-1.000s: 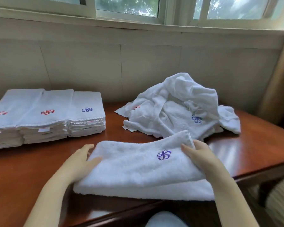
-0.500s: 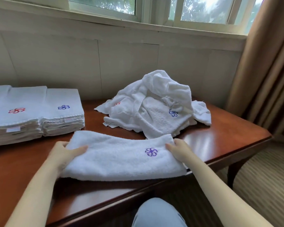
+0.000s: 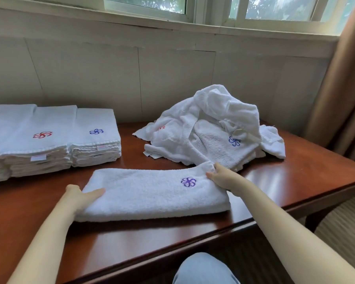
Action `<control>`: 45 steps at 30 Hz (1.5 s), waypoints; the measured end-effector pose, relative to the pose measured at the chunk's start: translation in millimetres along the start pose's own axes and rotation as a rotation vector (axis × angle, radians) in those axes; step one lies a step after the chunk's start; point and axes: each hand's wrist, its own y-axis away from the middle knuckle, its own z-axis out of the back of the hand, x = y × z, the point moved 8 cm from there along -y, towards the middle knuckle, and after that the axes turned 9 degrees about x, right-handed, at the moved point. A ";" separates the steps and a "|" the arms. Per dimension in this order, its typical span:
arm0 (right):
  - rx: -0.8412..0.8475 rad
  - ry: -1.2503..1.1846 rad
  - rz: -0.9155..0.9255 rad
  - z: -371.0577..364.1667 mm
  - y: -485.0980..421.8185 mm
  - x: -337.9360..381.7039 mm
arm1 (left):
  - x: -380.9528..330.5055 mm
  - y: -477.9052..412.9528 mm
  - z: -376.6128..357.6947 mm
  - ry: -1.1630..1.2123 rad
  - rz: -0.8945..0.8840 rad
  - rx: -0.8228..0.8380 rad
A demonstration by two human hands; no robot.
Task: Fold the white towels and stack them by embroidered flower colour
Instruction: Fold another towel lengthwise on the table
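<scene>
Long white terry towel folded into a narrow strip w/ a purple embroidered flower lies flat near the front edge of a glossy red-brown wooden table, lengthwise left to right; the flower sits toward its right end. Left hand holds the strip's left end: thumb laid on top of the cloth, other fingers tucked under the edge & out of sight. Right hand grips the far right corner, fingers curled over the top fold, thumb pressed to the cloth just right of the flower. Just behind that corner, touching it, is a rumpled heap of unfolded white towels w/ one blue flower & a bit of red stitching showing. At back left, well apart from the heap, stand neat stacks of folded white towels side by side: a stack topped w/ a blue flower nearest the centre, then a stack topped w/ a red flower touching it on the left; more folded towels run off the left edge. Behind the table: pale panelled wall, a window sill above, a brown curtain at right. A knee in light blue denim shows at the bottom.
</scene>
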 end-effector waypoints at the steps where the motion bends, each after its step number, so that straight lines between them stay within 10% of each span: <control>1: 0.005 -0.020 0.007 -0.1 0.1 0.2 | 0.6 -0.6 -0.5 0.010 0.005 0.014; 10: 0.037 -0.051 -0.036 1.4 -3.7 -4.7 | 0.0 7.6 -6.0 0.012 0.015 0.077; 16: -0.232 0.765 -0.130 -4.2 7.8 16.6 | -2.6 27.6 -3.2 -0.177 0.034 0.272; 20: -0.366 0.975 0.254 -37.0 7.7 73.4 | -1.4 39.8 -6.2 -0.110 -0.041 0.374; 23: -0.029 0.865 0.418 -92.3 -8.4 89.2 | -7.5 26.1 15.8 0.477 -0.170 0.004; 26: 0.223 0.809 0.270 -123.8 -26.6 84.1 | -1.8 23.9 21.1 0.548 -0.165 -0.287; 32: 0.498 0.478 0.053 -105.4 -44.0 89.0 | -14.5 29.2 -28.0 0.397 -0.174 -0.072; 36: 0.840 0.197 -0.057 -127.9 -39.6 78.4 | -17.8 26.8 -40.9 0.726 -0.182 0.052; 45: 0.727 -0.357 0.208 -140.3 -37.0 110.3 | -51.2 43.8 -27.0 0.439 -0.372 0.151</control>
